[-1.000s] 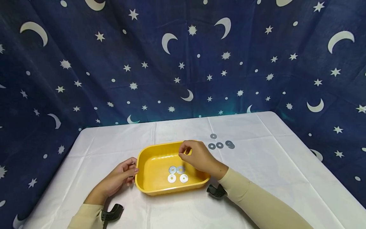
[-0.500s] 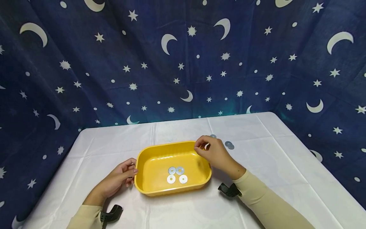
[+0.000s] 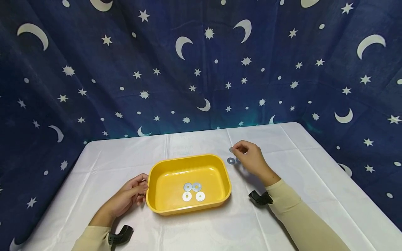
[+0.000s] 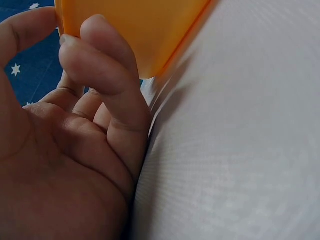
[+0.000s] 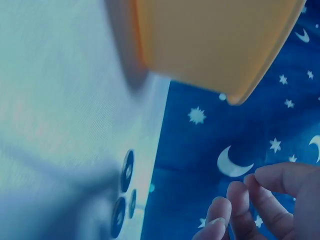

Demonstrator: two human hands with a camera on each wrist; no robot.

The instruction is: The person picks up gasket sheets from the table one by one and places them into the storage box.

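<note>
A yellow plastic tray (image 3: 220, 181) stands on the white-covered table, with several flat metal washers (image 3: 187, 196) lying on its floor. My left hand (image 3: 124, 197) holds the tray's left end, its thumb at the rim and bent fingers against the outer wall in the left wrist view. Beyond the tray's right end, my right hand (image 3: 251, 158) hovers over loose grey washers (image 3: 231, 160), fingers loosely bent. Nothing shows between those fingers (image 5: 237, 195) in the right wrist view. Three loose washers (image 5: 118, 217) appear there below the hand; in the head view the hand covers some.
A white cloth (image 3: 201, 232) covers the table, whose rounded far edge meets a dark blue curtain (image 3: 201, 69) with moons and stars. Black camera mounts (image 3: 260, 198) sit at both wrists. The tray's right wall (image 5: 200, 45) looms near the right hand.
My right hand has moved right from over the tray to the loose washers, and its fingers have loosened. The left hand stays at the tray's left end. The washers in the tray stay put.
</note>
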